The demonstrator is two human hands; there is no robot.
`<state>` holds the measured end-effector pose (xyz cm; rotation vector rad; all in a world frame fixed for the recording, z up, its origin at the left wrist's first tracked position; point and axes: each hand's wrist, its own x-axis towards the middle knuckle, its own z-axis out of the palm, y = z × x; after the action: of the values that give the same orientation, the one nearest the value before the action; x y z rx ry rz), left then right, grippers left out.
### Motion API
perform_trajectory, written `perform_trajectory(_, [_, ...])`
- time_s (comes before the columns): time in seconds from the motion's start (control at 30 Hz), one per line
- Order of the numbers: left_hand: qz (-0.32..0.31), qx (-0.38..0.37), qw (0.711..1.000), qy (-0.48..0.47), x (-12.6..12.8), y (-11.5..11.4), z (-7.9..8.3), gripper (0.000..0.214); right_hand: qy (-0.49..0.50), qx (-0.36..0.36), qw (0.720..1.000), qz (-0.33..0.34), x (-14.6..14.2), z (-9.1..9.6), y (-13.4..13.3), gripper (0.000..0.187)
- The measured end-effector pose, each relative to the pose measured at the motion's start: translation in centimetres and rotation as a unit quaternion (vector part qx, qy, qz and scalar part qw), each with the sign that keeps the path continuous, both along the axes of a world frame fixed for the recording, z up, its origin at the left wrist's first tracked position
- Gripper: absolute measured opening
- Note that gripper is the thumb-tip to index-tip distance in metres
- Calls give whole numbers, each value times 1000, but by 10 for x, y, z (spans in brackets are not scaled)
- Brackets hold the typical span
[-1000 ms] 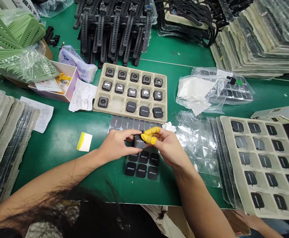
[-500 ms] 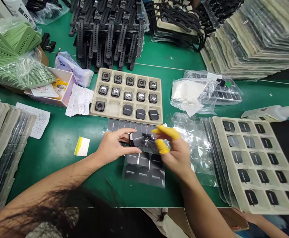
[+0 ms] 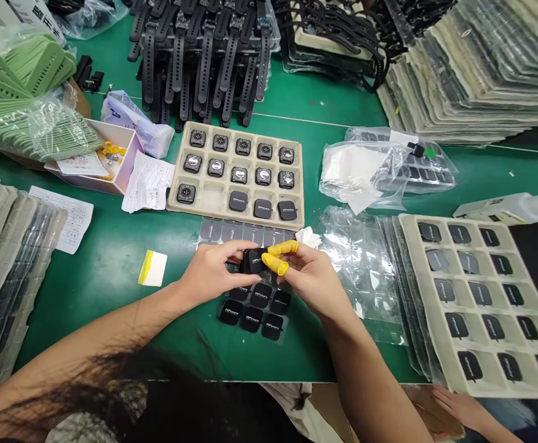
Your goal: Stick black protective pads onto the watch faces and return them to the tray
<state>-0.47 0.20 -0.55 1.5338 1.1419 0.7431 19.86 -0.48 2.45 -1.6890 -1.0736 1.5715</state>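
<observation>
Far left, a small white card with a yellow edge (image 3: 153, 268) sits on the green surface (image 3: 112, 332). Next, the left hand (image 3: 211, 271) and right hand (image 3: 312, 277) are both pinching one black rounded-square piece (image 3: 254, 261), and fingers hide its edges, so can't tell if it's a pad or a watch body. Six black printed pads (image 3: 251, 319) show below them, others hidden. Above, a beige molded tray (image 3: 250, 129) holds eleven watch bodies, three pads, one empty well. Two yellow finger cots (image 3: 280, 255) sit on the right hand.
</observation>
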Motion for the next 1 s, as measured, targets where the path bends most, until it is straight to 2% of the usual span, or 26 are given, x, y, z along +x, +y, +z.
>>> perform_trajectory(0.1, [0, -2, 1000, 4, 0, 0, 1, 53, 21, 5, 1000, -16, 2, 4, 0, 38])
perform_trajectory(0.2, [9, -1, 1000, -7, 1, 0, 0, 54, 85, 4, 995, -57, 5, 6, 1, 35])
perform_trajectory(0.3, [11, 0, 1000, -9, 1, 0, -1, 58, 104, -23, 991, -84, 2, 4, 0, 37])
perform_trajectory(0.5, [3, 16, 1000, 12, 0, 0, -4, 59, 109, -73, 987, -94, -9, -1, -1, 42])
perform_trajectory(1.0, [-7, 33, 999, 37, 0, 1, -1, 55, 118, -91, 983, -104, -11, -6, -2, 39])
